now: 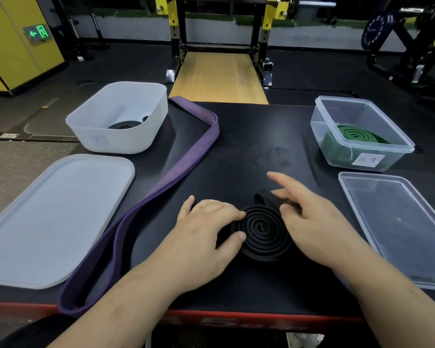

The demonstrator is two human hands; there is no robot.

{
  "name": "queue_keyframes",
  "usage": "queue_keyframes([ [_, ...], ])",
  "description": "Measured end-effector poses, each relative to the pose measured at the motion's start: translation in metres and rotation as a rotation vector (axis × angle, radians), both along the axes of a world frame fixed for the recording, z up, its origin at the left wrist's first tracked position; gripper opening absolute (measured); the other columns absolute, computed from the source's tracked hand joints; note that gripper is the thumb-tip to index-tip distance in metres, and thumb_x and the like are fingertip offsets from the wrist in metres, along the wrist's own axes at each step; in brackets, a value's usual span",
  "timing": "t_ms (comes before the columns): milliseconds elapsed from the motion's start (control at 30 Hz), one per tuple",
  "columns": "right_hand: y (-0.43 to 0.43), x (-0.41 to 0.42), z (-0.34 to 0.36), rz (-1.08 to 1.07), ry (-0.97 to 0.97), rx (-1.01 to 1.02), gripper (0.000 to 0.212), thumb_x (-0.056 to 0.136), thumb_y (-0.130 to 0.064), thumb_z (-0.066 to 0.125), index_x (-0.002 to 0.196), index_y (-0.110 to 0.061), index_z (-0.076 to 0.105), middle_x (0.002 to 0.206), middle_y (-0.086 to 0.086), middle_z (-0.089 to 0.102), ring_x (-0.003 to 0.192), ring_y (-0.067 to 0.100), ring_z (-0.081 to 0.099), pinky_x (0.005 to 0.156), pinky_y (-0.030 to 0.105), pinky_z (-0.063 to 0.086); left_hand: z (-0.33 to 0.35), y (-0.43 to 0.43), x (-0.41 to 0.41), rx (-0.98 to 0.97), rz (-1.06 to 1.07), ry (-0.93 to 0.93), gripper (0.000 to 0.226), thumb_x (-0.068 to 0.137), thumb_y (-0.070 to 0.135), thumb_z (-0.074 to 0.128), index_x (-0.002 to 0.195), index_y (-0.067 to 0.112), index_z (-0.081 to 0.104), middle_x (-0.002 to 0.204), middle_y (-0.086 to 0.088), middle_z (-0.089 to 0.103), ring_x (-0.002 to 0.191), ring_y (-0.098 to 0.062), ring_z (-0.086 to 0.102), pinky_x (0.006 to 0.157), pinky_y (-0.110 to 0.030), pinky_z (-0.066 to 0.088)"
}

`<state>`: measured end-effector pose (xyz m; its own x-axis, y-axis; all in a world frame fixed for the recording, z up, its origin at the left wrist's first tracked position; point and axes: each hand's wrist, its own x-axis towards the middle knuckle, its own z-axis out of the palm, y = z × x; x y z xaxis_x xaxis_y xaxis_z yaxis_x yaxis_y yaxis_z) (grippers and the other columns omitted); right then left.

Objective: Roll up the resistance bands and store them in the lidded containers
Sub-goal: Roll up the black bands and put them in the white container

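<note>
Rolling of black band was nearly finished at the desk's near edge: left hand gripped the coil's side, right hand lay on the loose tail, grip unclear; next move probably needed the tail tucked before lifting the coil into the white container.

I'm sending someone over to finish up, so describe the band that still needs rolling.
On the black table, look left of centre, beside the white tub. The purple band runs from there to the near edge as one long flat loop; it alone is not coiled, unlike the black band.
</note>
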<state>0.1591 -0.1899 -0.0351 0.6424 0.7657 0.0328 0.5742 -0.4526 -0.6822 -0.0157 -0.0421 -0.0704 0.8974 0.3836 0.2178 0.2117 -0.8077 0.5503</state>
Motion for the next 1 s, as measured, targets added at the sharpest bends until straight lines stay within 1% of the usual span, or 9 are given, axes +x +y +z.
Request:
queue_keyframes([
  [67, 0.004, 0.005, -0.002, -0.089, 0.034, 0.005, 0.042, 0.096, -0.029, 0.065, 0.133, -0.048, 0.06, 0.105, -0.029, 0.068, 0.096, -0.015, 0.059, 0.076, -0.001, 0.038, 0.0, 0.0, 0.0, -0.002, 0.007, -0.003, 0.038, 0.097, 0.053, 0.051, 0.133, 0.042, 0.056, 0.129, 0.031, 0.052, 0.135, 0.011, 0.033, 0.128, -0.038, 0.002],
  [167, 0.014, 0.008, -0.001, -0.17, 0.08, 0.008, 0.007, 0.088, -0.038, 0.076, 0.094, -0.035, 0.073, 0.085, -0.019, 0.07, 0.083, -0.003, 0.063, 0.067, 0.009, 0.04, 0.001, -0.001, 0.001, -0.003, 0.013, -0.006, 0.042, 0.093, 0.056, 0.047, 0.132, 0.042, 0.057, 0.128, 0.031, 0.052, 0.135, 0.011, 0.034, 0.127, -0.036, 0.001],
  [200, 0.017, 0.009, -0.001, -0.182, 0.096, 0.029, 0.007, 0.087, -0.036, 0.077, 0.086, -0.032, 0.072, 0.083, -0.016, 0.07, 0.079, -0.002, 0.063, 0.064, 0.01, 0.041, 0.001, -0.002, 0.002, -0.004, 0.012, -0.004, 0.042, 0.093, 0.056, 0.047, 0.132, 0.042, 0.057, 0.128, 0.031, 0.051, 0.135, 0.011, 0.034, 0.127, -0.036, 0.001],
  [433, 0.025, 0.01, 0.0, -0.156, 0.216, 0.154, 0.014, 0.085, -0.019, 0.067, 0.077, -0.017, 0.056, 0.105, -0.021, 0.075, 0.095, 0.006, 0.068, 0.071, 0.017, 0.049, 0.001, -0.001, 0.001, 0.008, -0.003, 0.001, 0.039, 0.096, 0.053, 0.049, 0.133, 0.042, 0.055, 0.129, 0.032, 0.05, 0.135, 0.01, 0.033, 0.127, -0.038, 0.002],
  [567, 0.027, 0.015, -0.003, -0.171, 0.254, 0.256, 0.018, 0.084, -0.022, 0.074, 0.078, -0.017, 0.057, 0.088, -0.007, 0.077, 0.089, 0.028, 0.07, 0.084, 0.046, 0.054, 0.001, 0.0, 0.0, 0.008, -0.006, 0.001, 0.035, 0.098, 0.048, 0.055, 0.133, 0.042, 0.055, 0.129, 0.032, 0.05, 0.136, 0.009, 0.033, 0.127, -0.039, 0.001],
  [667, 0.025, 0.026, -0.004, -0.214, 0.142, 0.278, 0.016, 0.083, -0.024, 0.08, 0.08, -0.025, 0.064, 0.074, -0.011, 0.067, 0.07, 0.012, 0.06, 0.073, 0.033, 0.047, 0.001, -0.001, 0.001, 0.009, -0.005, 0.009, 0.037, 0.098, 0.05, 0.055, 0.134, 0.042, 0.054, 0.13, 0.032, 0.049, 0.136, 0.01, 0.032, 0.128, -0.04, 0.001],
  [733, 0.024, 0.026, -0.006, -0.139, -0.034, 0.137, 0.011, 0.084, -0.025, 0.081, 0.086, -0.032, 0.072, 0.084, -0.014, 0.067, 0.08, 0.004, 0.061, 0.079, 0.023, 0.046, 0.001, -0.002, 0.001, 0.014, -0.007, 0.012, 0.041, 0.096, 0.057, 0.049, 0.134, 0.042, 0.054, 0.13, 0.032, 0.048, 0.136, 0.01, 0.031, 0.127, -0.042, 0.002],
  [833, 0.029, 0.022, -0.01, -0.053, -0.249, -0.031, 0.014, 0.088, -0.023, 0.078, 0.098, -0.032, 0.075, 0.094, -0.013, 0.058, 0.092, 0.012, 0.057, 0.088, 0.026, 0.043, 0.0, -0.003, 0.003, 0.023, -0.002, 0.023, 0.05, 0.09, 0.064, 0.037, 0.133, 0.044, 0.053, 0.13, 0.033, 0.047, 0.136, 0.01, 0.03, 0.127, -0.044, 0.003],
  [1000, 0.034, 0.02, -0.006, -0.13, -0.109, 0.04, 0.029, 0.083, -0.017, 0.081, 0.094, -0.034, 0.06, 0.088, -0.011, 0.067, 0.083, 0.007, 0.062, 0.076, 0.023, 0.048, 0.001, -0.005, 0.006, 0.02, 0.004, 0.032, 0.05, 0.09, 0.065, 0.035, 0.132, 0.045, 0.052, 0.132, 0.034, 0.046, 0.137, 0.009, 0.03, 0.127, -0.044, 0.002],
])
